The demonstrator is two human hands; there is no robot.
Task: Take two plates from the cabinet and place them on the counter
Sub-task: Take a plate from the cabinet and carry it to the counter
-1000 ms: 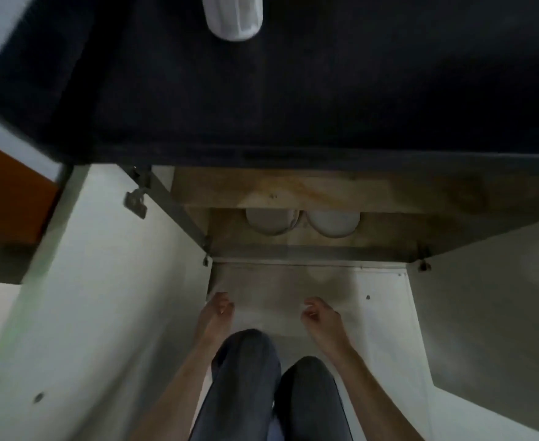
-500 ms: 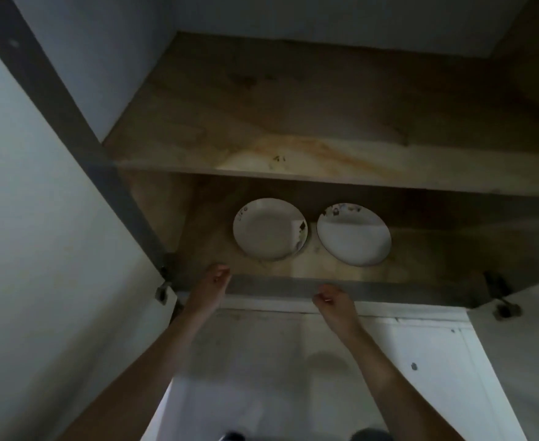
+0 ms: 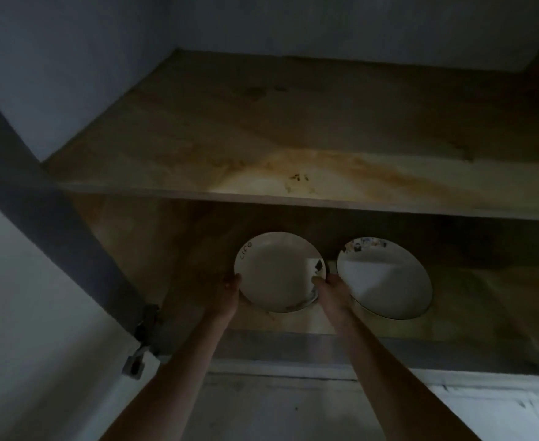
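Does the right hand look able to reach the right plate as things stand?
Probably yes. The right plate lies just beside the right hand with nothing between them, though that hand grips the left plate.

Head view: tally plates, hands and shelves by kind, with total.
White plates: 2 plainly seen, left plate and right plate
Hands: 2, left hand and right hand
Wooden shelves: 2, upper shelf and lower shelf
Total: 6
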